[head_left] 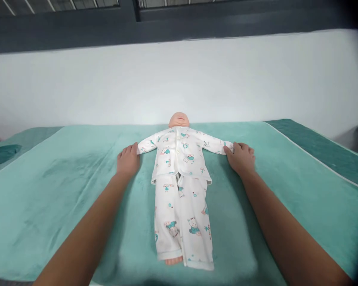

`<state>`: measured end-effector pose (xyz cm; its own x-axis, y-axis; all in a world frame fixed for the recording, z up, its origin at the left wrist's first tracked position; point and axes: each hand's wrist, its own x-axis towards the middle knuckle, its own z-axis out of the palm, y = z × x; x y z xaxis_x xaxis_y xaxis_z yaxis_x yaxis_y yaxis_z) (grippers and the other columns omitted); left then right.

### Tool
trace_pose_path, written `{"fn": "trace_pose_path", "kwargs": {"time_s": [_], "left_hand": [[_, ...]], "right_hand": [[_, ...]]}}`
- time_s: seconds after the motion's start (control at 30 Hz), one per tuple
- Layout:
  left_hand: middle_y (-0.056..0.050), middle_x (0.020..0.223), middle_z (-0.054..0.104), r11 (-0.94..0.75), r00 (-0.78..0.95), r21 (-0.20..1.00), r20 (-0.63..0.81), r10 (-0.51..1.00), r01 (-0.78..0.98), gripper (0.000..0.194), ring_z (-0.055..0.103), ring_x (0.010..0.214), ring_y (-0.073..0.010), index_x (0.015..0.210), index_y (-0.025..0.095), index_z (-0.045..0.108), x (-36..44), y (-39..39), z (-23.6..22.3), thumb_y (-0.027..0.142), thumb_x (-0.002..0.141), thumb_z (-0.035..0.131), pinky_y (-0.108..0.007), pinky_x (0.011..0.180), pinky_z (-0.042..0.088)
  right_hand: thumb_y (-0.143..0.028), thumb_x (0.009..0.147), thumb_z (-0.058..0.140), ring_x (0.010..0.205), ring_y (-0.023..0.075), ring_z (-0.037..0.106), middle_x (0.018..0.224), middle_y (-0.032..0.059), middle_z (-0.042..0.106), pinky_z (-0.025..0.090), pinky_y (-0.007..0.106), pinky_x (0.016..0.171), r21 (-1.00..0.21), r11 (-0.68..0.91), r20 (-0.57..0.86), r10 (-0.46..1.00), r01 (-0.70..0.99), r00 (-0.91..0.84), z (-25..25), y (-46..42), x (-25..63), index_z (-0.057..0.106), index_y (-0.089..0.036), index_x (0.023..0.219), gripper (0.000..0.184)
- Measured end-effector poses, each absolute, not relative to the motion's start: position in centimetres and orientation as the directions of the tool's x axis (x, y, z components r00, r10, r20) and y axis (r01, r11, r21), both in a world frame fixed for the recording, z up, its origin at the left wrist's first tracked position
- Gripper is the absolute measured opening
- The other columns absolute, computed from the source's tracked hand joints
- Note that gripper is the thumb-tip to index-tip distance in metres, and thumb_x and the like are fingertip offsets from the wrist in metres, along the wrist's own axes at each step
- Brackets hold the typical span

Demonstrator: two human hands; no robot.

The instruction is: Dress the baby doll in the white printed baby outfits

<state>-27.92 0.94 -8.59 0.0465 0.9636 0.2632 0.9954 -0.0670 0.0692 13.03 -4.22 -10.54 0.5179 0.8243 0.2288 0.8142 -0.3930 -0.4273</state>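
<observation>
We saw a baby doll [179,119] lying face up in the middle of a teal towel [62,190], its head toward the white wall [179,79] and its arms spread out to both sides. It wore a white printed top [179,153] and matching trousers [181,222], with one bare foot [173,260] showing at the hem nearest us.

The left hand [127,161] lay palm down on the towel, fingers together, its fingertips touching the cuff of one sleeve. The right hand [241,157] rested at the other cuff, fingers curled over the sleeve end; it seemed to pinch the fabric, though we could not tell for sure. Both forearms reached in along either side of the doll.
</observation>
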Motion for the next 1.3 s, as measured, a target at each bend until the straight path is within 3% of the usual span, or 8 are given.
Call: {"fn": "trace_pose_path", "kwargs": {"time_s": [0.23,0.43,0.6,0.73,0.87,1.0,1.17,1.3], "left_hand": [[-0.018,0.159,0.033,-0.083,0.083,-0.012,0.207,0.975,0.997,0.057,0.038,0.141,-0.0315,0.152,0.009,0.028,-30.2,2.4,-7.8,0.025,0.098,0.020,-0.043,0.109,0.035],[-0.019,0.128,0.064,0.036,-0.027,-0.040,0.208,0.978,0.999,0.056,0.063,0.110,-0.0348,0.151,0.016,0.035,-32.2,4.1,-7.9,0.022,0.096,0.024,-0.041,0.086,0.047],[-0.013,0.148,0.050,0.025,-0.028,0.014,0.330,0.944,1.000,0.055,0.057,0.122,-0.0340,0.149,0.018,0.041,-33.1,5.0,-9.0,0.017,0.095,0.026,-0.043,0.094,0.046],[-0.006,0.155,0.043,0.005,-0.033,0.082,0.335,0.942,0.997,0.057,0.049,0.133,-0.0295,0.146,0.019,0.045,-33.2,5.0,-9.4,0.010,0.092,0.031,-0.041,0.106,0.041],[-0.003,0.153,0.046,-0.012,-0.023,0.112,0.306,0.952,0.994,0.059,0.047,0.136,-0.0248,0.142,0.021,0.051,-33.4,5.0,-9.4,0.005,0.087,0.036,-0.038,0.110,0.038],[-0.005,0.151,0.048,0.058,-0.093,0.133,0.280,0.955,0.989,0.059,0.048,0.135,-0.0247,0.144,0.023,0.046,-33.2,4.4,-9.5,0.008,0.088,0.038,-0.037,0.110,0.038],[-0.011,0.146,0.053,0.075,-0.104,0.117,0.271,0.957,0.990,0.052,0.047,0.136,-0.0255,0.139,0.017,0.050,-32.8,2.2,-9.8,0.010,0.090,0.037,-0.039,0.113,0.035],[-0.012,0.154,0.044,0.098,-0.125,0.108,0.284,0.951,0.989,0.048,0.037,0.144,-0.0249,0.139,0.013,0.051,-32.7,0.6,-10.2,0.017,0.095,0.032,-0.042,0.117,0.028]], "right_hand": [[-0.039,0.088,0.053,0.100,0.0299,0.061,0.109,0.0130,0.068,0.042,0.045,0.090,-0.593,-0.391,0.179,0.788,0.703,0.589,-11.2,-4.1,15.2,0.060,-0.021,0.124,0.041],[-0.027,0.080,0.062,0.078,0.0211,0.052,0.087,0.0059,0.059,0.037,0.036,0.076,-0.765,-0.200,0.308,0.720,0.612,0.621,-11.4,-2.4,17.8,0.063,-0.021,0.102,0.022],[-0.030,0.080,0.062,0.080,0.0216,0.048,0.088,0.0087,0.058,0.033,0.038,0.077,-0.746,-0.207,0.305,0.738,0.633,0.601,-11.4,-1.7,18.4,0.062,-0.023,0.092,0.014],[-0.023,0.080,0.060,0.110,0.0299,0.046,0.115,0.0198,0.056,0.032,0.043,0.092,-0.643,-0.241,0.399,0.705,0.727,0.587,-11.4,-2.0,17.2,0.065,-0.018,0.101,0.021],[-0.021,0.082,0.056,0.119,0.0304,0.045,0.123,0.0178,0.055,0.034,0.045,0.099,-0.519,-0.146,0.542,0.705,0.842,0.457,-11.5,-3.1,14.9,0.064,-0.018,0.108,0.028],[-0.020,0.081,0.055,0.117,0.0285,0.049,0.117,0.0145,0.059,0.039,0.045,0.101,-0.537,0.099,0.632,0.705,0.838,0.321,-11.6,-6.6,11.4,0.062,-0.017,0.103,0.023],[-0.022,0.092,0.051,0.103,0.0218,0.059,0.108,0.0063,0.063,0.047,0.039,0.092,-0.725,0.377,0.541,0.830,0.577,0.137,-10.7,-15.7,5.1,0.060,-0.023,0.099,0.012],[-0.018,0.095,0.050,0.106,0.0204,0.057,0.110,0.0049,0.063,0.045,0.037,0.091,-0.684,0.504,0.500,0.850,0.528,-0.163,-8.2,-23.0,0.6,0.058,-0.025,0.105,0.015]]}}
